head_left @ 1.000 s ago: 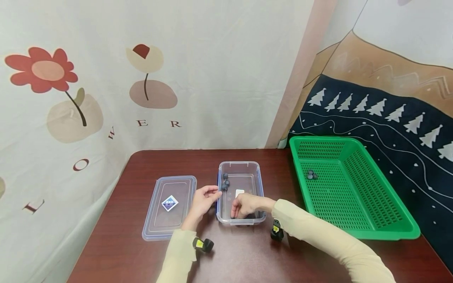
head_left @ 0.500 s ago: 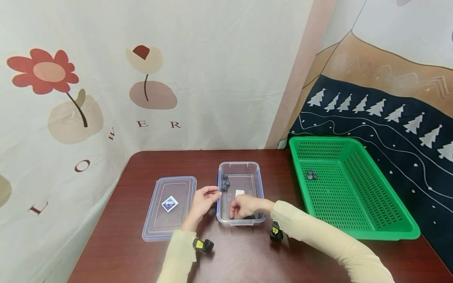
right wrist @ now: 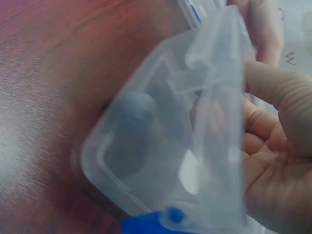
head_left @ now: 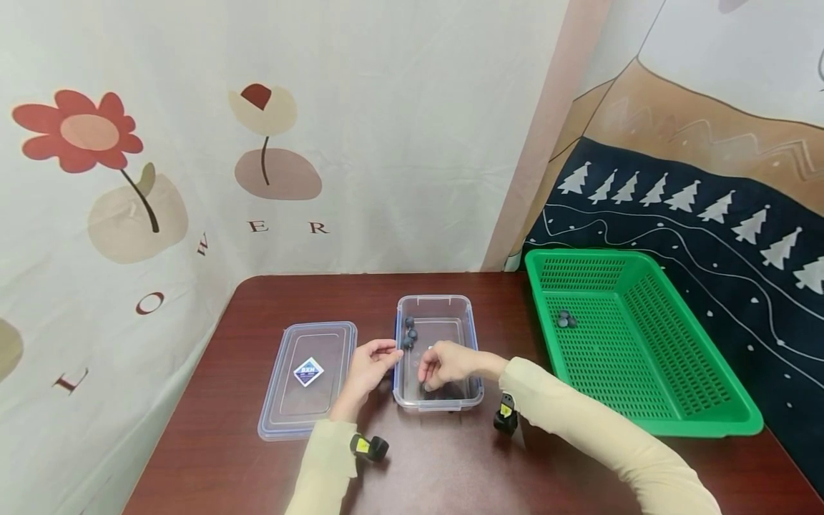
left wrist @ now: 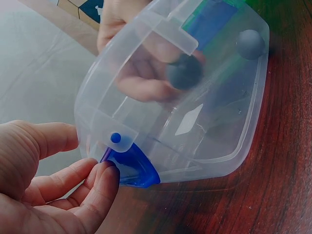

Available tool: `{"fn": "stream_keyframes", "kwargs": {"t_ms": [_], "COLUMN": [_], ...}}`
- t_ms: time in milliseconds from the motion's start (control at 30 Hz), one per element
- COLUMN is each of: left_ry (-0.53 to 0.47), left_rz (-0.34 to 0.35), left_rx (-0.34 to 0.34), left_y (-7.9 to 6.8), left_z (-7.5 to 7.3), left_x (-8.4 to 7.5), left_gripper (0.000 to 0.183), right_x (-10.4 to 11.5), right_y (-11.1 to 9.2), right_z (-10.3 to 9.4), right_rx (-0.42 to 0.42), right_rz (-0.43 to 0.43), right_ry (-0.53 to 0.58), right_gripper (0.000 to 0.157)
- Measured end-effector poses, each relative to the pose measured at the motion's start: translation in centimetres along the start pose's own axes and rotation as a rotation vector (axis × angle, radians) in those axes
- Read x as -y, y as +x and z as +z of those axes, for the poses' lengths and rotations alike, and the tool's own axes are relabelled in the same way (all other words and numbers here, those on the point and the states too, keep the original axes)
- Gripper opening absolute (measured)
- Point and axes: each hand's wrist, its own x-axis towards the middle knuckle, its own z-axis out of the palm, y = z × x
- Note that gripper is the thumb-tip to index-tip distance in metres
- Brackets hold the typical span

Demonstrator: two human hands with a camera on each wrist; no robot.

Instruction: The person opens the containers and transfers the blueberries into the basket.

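A clear plastic box (head_left: 444,327) with blue side latches stands uncovered in the middle of the table. My left hand (head_left: 369,370) grips its left edge, thumb and fingers at the blue latch (left wrist: 131,165) in the left wrist view. My right hand (head_left: 453,361) is inside the box, over its near half, and pinches a blueberry (left wrist: 184,71), seen through the wall. Another blueberry (left wrist: 251,44) lies in a corner of the box. Along the left wall, several blueberries (head_left: 410,334) rest in a row.
Left of the box lies its clear lid (head_left: 309,408) with a blue and white sticker. A green basket (head_left: 644,372) on the right holds a small cluster of blueberries (head_left: 566,319) near its left side. A printed cloth (head_left: 399,143) hangs behind the table.
My right hand has risen slightly from the box's floor with a blueberry in its fingers, now covering most of the white patch. The left hand keeps its place on the box edge.
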Motion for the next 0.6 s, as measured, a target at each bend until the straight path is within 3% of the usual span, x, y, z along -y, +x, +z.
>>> {"fn": "stream_keyframes", "kwargs": {"t_ms": [300,600], "left_ry": [0.010,0.010], "left_rz": [0.001,0.001], "left_rx": [0.003,0.004], "left_y": [-0.1,-0.2], "left_z": [-0.1,0.0], "left_x": [-0.2,-0.3], "left_gripper": [0.029,0.031], "right_x": [1.2,1.5], "right_y": [-1.2,-3.3], "right_z": [-3.1,-6.0], "right_rx": [-0.076,-0.185], "right_rz": [-0.005,-0.015], "right_ry": [0.090,0.111], "right_gripper": [0.011,0.013]}}
